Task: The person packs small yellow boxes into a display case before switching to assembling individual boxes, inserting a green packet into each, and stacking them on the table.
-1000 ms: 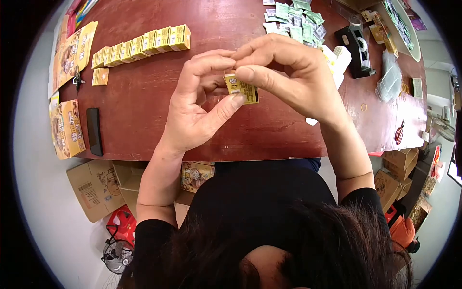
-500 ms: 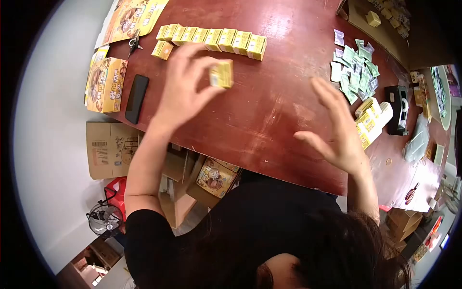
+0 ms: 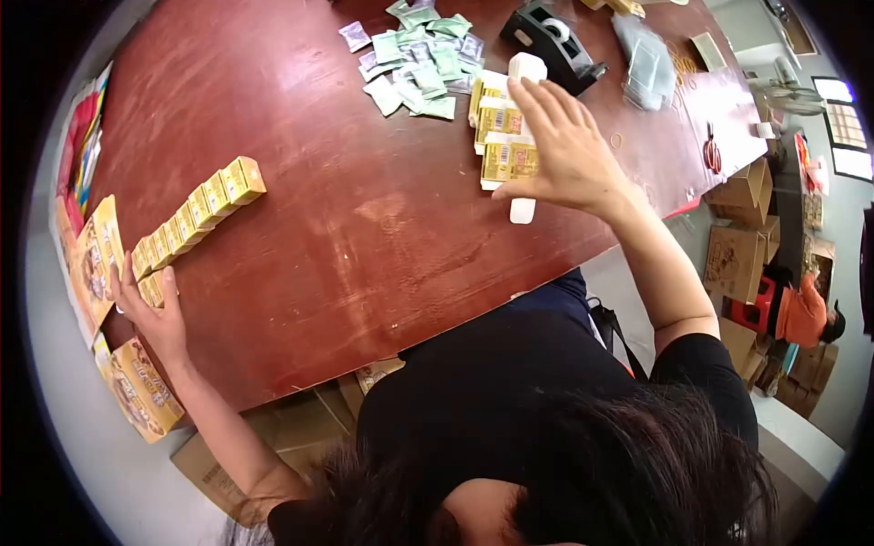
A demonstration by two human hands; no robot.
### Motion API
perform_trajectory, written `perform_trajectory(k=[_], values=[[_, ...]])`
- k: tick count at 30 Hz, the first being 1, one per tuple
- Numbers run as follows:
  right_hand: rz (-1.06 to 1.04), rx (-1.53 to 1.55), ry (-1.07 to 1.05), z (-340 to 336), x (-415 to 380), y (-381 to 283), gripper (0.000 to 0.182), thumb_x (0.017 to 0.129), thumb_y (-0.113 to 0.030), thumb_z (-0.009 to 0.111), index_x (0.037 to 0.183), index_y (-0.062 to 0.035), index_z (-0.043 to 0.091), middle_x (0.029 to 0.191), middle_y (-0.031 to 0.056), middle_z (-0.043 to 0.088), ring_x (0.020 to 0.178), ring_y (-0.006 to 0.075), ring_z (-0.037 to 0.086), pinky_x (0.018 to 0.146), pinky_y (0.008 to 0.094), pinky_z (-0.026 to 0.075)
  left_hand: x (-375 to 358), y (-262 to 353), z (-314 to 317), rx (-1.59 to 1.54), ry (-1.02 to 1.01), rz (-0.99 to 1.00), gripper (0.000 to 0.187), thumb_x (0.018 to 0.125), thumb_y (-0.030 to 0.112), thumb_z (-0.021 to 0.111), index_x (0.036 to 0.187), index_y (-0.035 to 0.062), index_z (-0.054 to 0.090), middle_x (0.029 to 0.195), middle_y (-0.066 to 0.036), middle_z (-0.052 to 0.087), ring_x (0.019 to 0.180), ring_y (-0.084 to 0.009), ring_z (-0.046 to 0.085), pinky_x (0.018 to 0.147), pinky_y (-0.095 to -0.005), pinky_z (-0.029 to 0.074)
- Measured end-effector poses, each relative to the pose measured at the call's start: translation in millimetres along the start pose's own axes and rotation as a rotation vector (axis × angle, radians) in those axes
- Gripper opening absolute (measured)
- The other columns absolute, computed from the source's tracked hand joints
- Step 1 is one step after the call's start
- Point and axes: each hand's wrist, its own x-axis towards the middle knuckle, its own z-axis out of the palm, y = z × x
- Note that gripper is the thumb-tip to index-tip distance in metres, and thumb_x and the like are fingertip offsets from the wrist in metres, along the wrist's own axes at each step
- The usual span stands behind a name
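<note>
My left hand [image 3: 155, 314] is at the left end of a row of small yellow boxes [image 3: 202, 207]. Its thumb and fingers are around a small yellow box [image 3: 152, 289] in a short second line beside that row. Over on the right, my right hand [image 3: 578, 159] hovers above or touches a pile of flattened yellow cartons [image 3: 499, 120] with white flaps. Its fingers are spread from the thumb, and part of the pile is hidden beneath it.
A heap of green and lilac sachets [image 3: 423, 64] lies at the back of the red table [image 3: 319, 227]. Near it stand a black tape dispenser [image 3: 551, 45] and a clear plastic bag [image 3: 645, 68]. Scissors [image 3: 711, 150] lie farther right. A person in orange [image 3: 801, 309] is in the background.
My view has swung to the right. My left hand has brought the small yellow box from mid-air to the row. My right hand has moved from above bare table to the flattened cartons.
</note>
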Motion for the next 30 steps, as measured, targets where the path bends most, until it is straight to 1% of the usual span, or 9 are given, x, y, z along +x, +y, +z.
perform_trajectory(k=[2,3,9,15,20,23,25,27,30], values=[[-0.027,-0.088,-0.048,14.3,-11.0,-15.3,0.117,0.067,-0.062,0.083,0.155,-0.0056,0.03,0.152,0.0206,0.042,0.142,0.038,0.039,0.116,0.0535,0.032,17.1,79.8,17.5,-0.18,0.007,0.001,0.054,0.091,0.018,0.075,0.14,0.006,0.054,0.154,-0.017,0.04,0.144,-0.0318,0.036,0.119,-0.0448,0.029],[-0.032,-0.082,-0.012,18.1,-13.4,-22.7,0.105,0.072,-0.052,0.083,0.153,-0.0057,0.035,0.148,0.0181,0.047,0.138,0.0359,0.043,0.116,0.0471,0.032,24.2,116.5,27.1,-0.31,0.018,-0.02,0.054,0.091,0.017,0.075,0.139,0.0056,0.055,0.152,-0.016,0.042,0.143,-0.0312,0.037,0.12,-0.0449,0.029],[-0.019,0.178,0.149,16.1,-11.8,-17.6,0.086,0.079,-0.034,0.082,0.149,-0.0073,0.041,0.138,0.0138,0.058,0.126,0.0346,0.055,0.109,0.0469,0.04,25.4,236.5,78.2,-1.028,-0.283,0.03,0.054,0.088,0.017,0.078,0.136,0.0046,0.056,0.147,-0.014,0.049,0.138,-0.0267,0.044,0.117,-0.041,0.033],[-0.307,0.619,0.271,-9.1,-4.9,-52.1,0.091,0.074,-0.033,0.087,0.15,-0.0137,0.041,0.143,0.0104,0.056,0.131,0.0329,0.055,0.116,0.0602,0.032,3.0,296.6,92.0,-2.077,-1.084,-0.63,0.079,0.086,0.035,0.083,0.144,-0.0012,0.043,0.14,-0.014,0.054,0.131,-0.0248,0.052,0.105,-0.0377,0.049],[-0.446,0.75,0.288,-13.3,10.7,-64.0,0.098,0.072,-0.04,0.087,0.152,-0.0114,0.039,0.148,0.0127,0.051,0.135,0.0315,0.051,0.117,0.0623,0.028,6.6,298.5,84.4,-2.128,-1.062,-0.688,0.073,0.09,0.026,0.08,0.146,-0.0038,0.044,0.128,-0.013,0.064,0.117,-0.0206,0.063,0.1,-0.0337,0.053],[-0.419,0.708,0.291,-19.3,19.5,-56.6,0.116,0.064,-0.066,0.083,0.153,-0.0091,0.035,0.155,0.0174,0.041,0.142,0.0402,0.038,0.117,0.0614,0.027,2.0,291.2,81.6,-1.955,-0.948,-0.707,0.065,0.09,0.016,0.079,0.144,-0.0039,0.048,0.125,-0.012,0.065,0.113,-0.0197,0.065,0.1,-0.035,0.053],[-0.399,0.611,0.189,-19.3,23.7,-53.5,0.106,0.064,-0.075,0.078,0.14,-0.0065,0.052,0.156,0.0192,0.039,0.145,0.0427,0.033,0.117,0.0586,0.029,2.0,287.7,70.8,-1.713,-0.945,-0.56,0.07,0.085,0.027,0.083,0.14,-0.0024,0.052,0.13,-0.012,0.064,0.118,-0.0216,0.063,0.105,-0.0377,0.049],[-0.38,0.507,0.085,-14.7,26.5,-49.4,0.094,0.067,-0.08,0.073,0.124,-0.0063,0.065,0.158,0.0197,0.036,0.145,0.0448,0.03,0.116,0.0576,0.031,8.2,288.4,58.9,-1.566,-0.997,-0.489,0.068,0.086,0.026,0.082,0.141,-0.001,0.052,0.13,-0.011,0.063,0.118,-0.0219,0.063,0.105,-0.0377,0.049],[-0.342,0.572,0.034,-14.1,26.7,-43.8,0.088,0.069,-0.074,0.077,0.123,-0.0062,0.065,0.157,0.0203,0.036,0.144,0.0438,0.032,0.115,0.0555,0.034,4.7,294.9,52.3,-1.489,-0.864,-0.423,0.067,0.086,0.022,0.083,0.14,-0.001,0.051,0.128,-0.011,0.063,0.115,-0.0209,0.063,0.103,-0.0372,0.049]])
